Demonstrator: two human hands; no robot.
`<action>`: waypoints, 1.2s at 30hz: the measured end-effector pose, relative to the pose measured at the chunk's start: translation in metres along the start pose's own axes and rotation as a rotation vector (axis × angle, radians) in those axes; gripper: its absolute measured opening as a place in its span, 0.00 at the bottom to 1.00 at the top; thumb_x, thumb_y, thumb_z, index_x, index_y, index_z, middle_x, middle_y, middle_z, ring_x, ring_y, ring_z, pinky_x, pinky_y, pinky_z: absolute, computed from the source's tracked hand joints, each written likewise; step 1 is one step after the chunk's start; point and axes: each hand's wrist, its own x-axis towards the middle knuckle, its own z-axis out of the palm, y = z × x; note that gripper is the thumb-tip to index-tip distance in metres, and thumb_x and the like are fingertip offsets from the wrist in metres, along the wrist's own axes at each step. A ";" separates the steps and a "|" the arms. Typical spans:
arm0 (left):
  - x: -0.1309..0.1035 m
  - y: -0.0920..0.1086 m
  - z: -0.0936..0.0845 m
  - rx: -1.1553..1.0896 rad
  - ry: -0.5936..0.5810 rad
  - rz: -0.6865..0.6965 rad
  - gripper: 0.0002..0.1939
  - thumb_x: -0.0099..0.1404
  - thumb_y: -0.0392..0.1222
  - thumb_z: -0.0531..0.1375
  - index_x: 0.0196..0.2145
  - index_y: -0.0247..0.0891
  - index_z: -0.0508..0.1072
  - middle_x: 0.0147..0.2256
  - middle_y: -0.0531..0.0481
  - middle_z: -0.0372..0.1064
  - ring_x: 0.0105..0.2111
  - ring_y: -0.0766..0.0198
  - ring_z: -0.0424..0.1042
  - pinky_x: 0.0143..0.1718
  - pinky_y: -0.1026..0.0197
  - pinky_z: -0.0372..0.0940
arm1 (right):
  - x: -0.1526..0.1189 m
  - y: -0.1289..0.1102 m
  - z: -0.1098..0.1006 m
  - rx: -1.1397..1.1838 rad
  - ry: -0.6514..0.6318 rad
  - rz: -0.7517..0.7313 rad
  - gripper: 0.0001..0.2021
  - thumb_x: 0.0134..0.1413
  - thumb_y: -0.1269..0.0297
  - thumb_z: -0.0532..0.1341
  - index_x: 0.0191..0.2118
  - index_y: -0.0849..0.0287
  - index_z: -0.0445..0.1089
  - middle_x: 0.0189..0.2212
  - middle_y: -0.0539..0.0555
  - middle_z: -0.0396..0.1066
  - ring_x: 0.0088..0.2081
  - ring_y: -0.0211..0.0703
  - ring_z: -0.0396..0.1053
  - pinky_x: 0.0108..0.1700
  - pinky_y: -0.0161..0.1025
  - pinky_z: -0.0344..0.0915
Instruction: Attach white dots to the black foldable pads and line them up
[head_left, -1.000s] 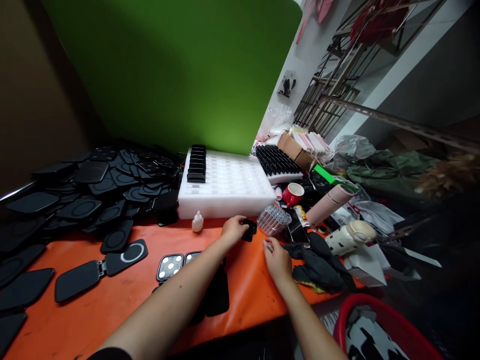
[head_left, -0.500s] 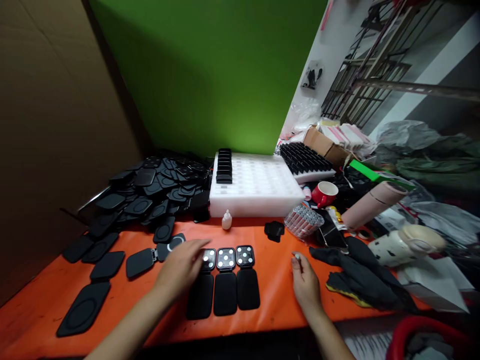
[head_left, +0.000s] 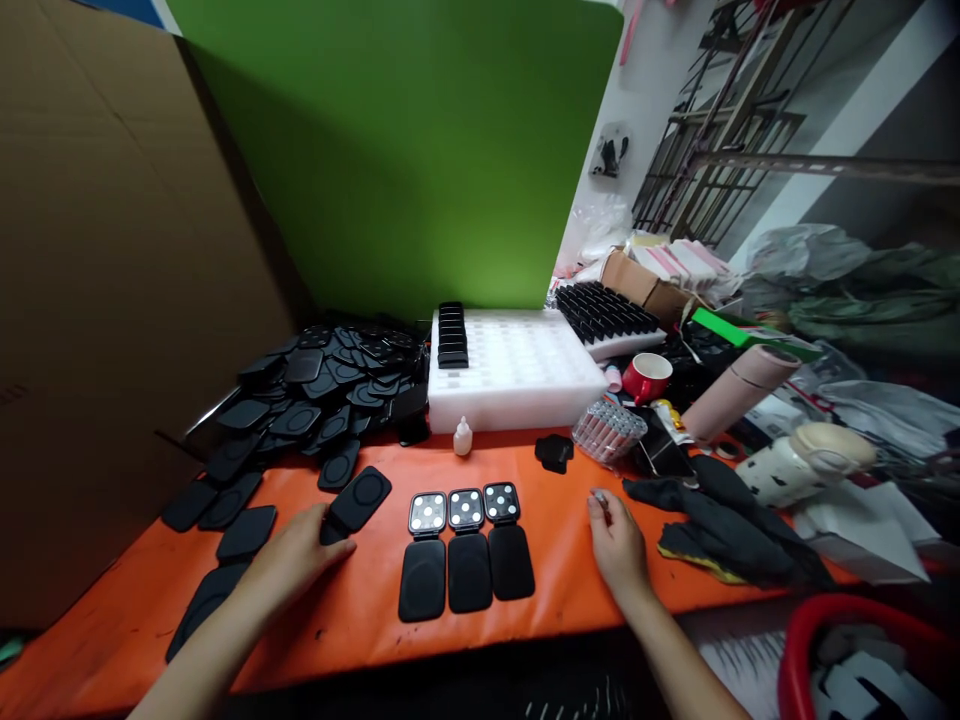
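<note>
My left hand (head_left: 296,555) is closed round the near end of a black folding pad (head_left: 361,498), which has a ring mark on its far panel. The hand covers part of its near panel. Right of it, three unfolded black pads (head_left: 469,572) lie side by side, their far squares (head_left: 465,509) showing white dots. My right hand (head_left: 619,545) rests on the orange table cover (head_left: 562,560), fingers curled together. Something small and greyish shows at its fingertips, too small to name.
A large heap of black pads (head_left: 330,375) lies at the back left. Behind the three pads stand a small white bottle (head_left: 463,438) and a white foam tray (head_left: 517,405). Dark gloves (head_left: 720,525), a red mug (head_left: 647,378) and a pink bottle (head_left: 739,390) crowd the right side.
My left hand has moved left and nearer from beside the dotted squares onto the folding pad, which has turned. My right hand stays curled in about the same place.
</note>
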 end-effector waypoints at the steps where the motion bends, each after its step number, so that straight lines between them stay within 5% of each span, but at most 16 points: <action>1: -0.003 0.000 0.002 -0.041 -0.029 0.020 0.24 0.51 0.54 0.57 0.43 0.37 0.66 0.43 0.42 0.68 0.43 0.49 0.68 0.40 0.55 0.62 | -0.003 -0.004 -0.001 0.001 0.009 0.016 0.22 0.51 0.49 0.51 0.40 0.63 0.67 0.39 0.63 0.70 0.41 0.51 0.67 0.44 0.43 0.62; 4: -0.019 0.007 0.009 -0.313 -0.151 0.079 0.21 0.57 0.55 0.52 0.43 0.40 0.67 0.43 0.48 0.70 0.44 0.56 0.68 0.42 0.61 0.64 | -0.020 -0.033 0.002 0.125 -0.106 0.120 0.20 0.48 0.47 0.54 0.34 0.61 0.69 0.29 0.58 0.71 0.31 0.46 0.67 0.34 0.39 0.64; 7: -0.037 0.030 0.020 -0.735 -0.315 0.084 0.22 0.55 0.55 0.57 0.42 0.40 0.69 0.41 0.49 0.72 0.43 0.55 0.69 0.41 0.60 0.64 | -0.039 -0.079 0.013 0.415 -0.414 0.183 0.18 0.48 0.49 0.56 0.34 0.61 0.70 0.27 0.55 0.69 0.28 0.41 0.65 0.30 0.35 0.62; 10: -0.051 0.062 0.031 -0.927 -0.472 0.093 0.22 0.54 0.53 0.60 0.42 0.38 0.71 0.39 0.48 0.73 0.40 0.55 0.70 0.41 0.59 0.65 | -0.047 -0.119 0.027 0.703 -0.704 0.289 0.21 0.48 0.50 0.58 0.43 0.61 0.68 0.17 0.46 0.60 0.18 0.32 0.55 0.20 0.30 0.53; 12: -0.056 0.079 0.037 -0.970 -0.498 0.101 0.22 0.53 0.52 0.61 0.44 0.39 0.71 0.41 0.46 0.72 0.41 0.55 0.70 0.43 0.57 0.64 | -0.045 -0.133 0.031 0.821 -0.711 0.339 0.20 0.48 0.51 0.59 0.41 0.62 0.69 0.14 0.43 0.53 0.16 0.29 0.49 0.18 0.29 0.49; 14: -0.059 0.090 0.041 -0.951 -0.330 0.094 0.23 0.52 0.51 0.62 0.45 0.40 0.71 0.45 0.47 0.70 0.47 0.54 0.66 0.48 0.57 0.61 | -0.041 -0.139 0.028 0.835 -0.536 0.298 0.16 0.50 0.53 0.59 0.37 0.61 0.70 0.16 0.45 0.56 0.17 0.30 0.52 0.19 0.30 0.51; 16: -0.061 0.097 0.042 -0.940 -0.110 0.033 0.24 0.51 0.52 0.63 0.44 0.40 0.71 0.47 0.46 0.68 0.51 0.53 0.62 0.52 0.56 0.57 | -0.040 -0.140 0.019 0.774 -0.345 0.131 0.11 0.52 0.58 0.58 0.37 0.59 0.70 0.22 0.49 0.64 0.22 0.33 0.59 0.24 0.31 0.57; 17: -0.062 0.100 0.043 -0.978 -0.094 -0.015 0.24 0.51 0.54 0.62 0.44 0.39 0.72 0.47 0.45 0.68 0.51 0.51 0.62 0.52 0.55 0.57 | -0.041 -0.140 0.014 0.723 -0.301 -0.015 0.09 0.53 0.61 0.58 0.39 0.57 0.70 0.25 0.50 0.67 0.24 0.34 0.61 0.26 0.32 0.59; 18: -0.064 0.104 0.043 -1.061 -0.163 -0.064 0.25 0.53 0.56 0.60 0.43 0.37 0.72 0.46 0.43 0.69 0.50 0.50 0.63 0.51 0.53 0.58 | -0.043 -0.139 0.009 0.662 -0.296 -0.195 0.09 0.53 0.64 0.57 0.41 0.56 0.70 0.27 0.51 0.68 0.26 0.35 0.62 0.29 0.33 0.60; 21: -0.073 0.118 0.043 -1.431 -0.664 -0.210 0.28 0.58 0.58 0.54 0.45 0.32 0.71 0.44 0.37 0.69 0.47 0.47 0.67 0.47 0.49 0.62 | -0.056 -0.140 0.000 0.423 -0.463 -0.732 0.13 0.53 0.68 0.55 0.44 0.54 0.69 0.23 0.51 0.67 0.26 0.38 0.63 0.32 0.36 0.61; 23: -0.077 0.126 0.043 -1.599 -0.828 -0.288 0.22 0.59 0.50 0.57 0.45 0.31 0.69 0.45 0.37 0.69 0.47 0.48 0.67 0.48 0.49 0.61 | -0.066 -0.141 -0.003 0.282 -0.611 -0.810 0.14 0.52 0.62 0.57 0.46 0.53 0.68 0.25 0.51 0.69 0.28 0.40 0.66 0.34 0.37 0.62; 26: -0.077 0.130 0.045 -1.630 -0.741 -0.347 0.18 0.57 0.40 0.61 0.45 0.33 0.68 0.45 0.39 0.69 0.46 0.51 0.68 0.47 0.52 0.62 | -0.071 -0.142 -0.010 0.253 -0.753 -0.539 0.29 0.43 0.49 0.63 0.51 0.55 0.61 0.38 0.54 0.70 0.36 0.43 0.68 0.38 0.38 0.63; 30: -0.073 0.124 0.061 -1.424 -0.636 -0.179 0.22 0.55 0.44 0.62 0.47 0.37 0.66 0.46 0.41 0.68 0.44 0.51 0.69 0.45 0.52 0.64 | -0.062 -0.145 -0.014 0.285 -0.725 -0.212 0.12 0.61 0.58 0.48 0.42 0.57 0.62 0.37 0.53 0.68 0.37 0.38 0.66 0.39 0.34 0.62; 36: -0.080 0.114 0.084 -0.907 -0.440 0.317 0.28 0.62 0.44 0.53 0.59 0.41 0.51 0.60 0.44 0.48 0.59 0.55 0.47 0.60 0.48 0.43 | -0.047 -0.158 -0.006 -0.008 -0.579 -0.242 0.10 0.61 0.63 0.47 0.35 0.57 0.64 0.31 0.51 0.66 0.33 0.38 0.64 0.35 0.34 0.58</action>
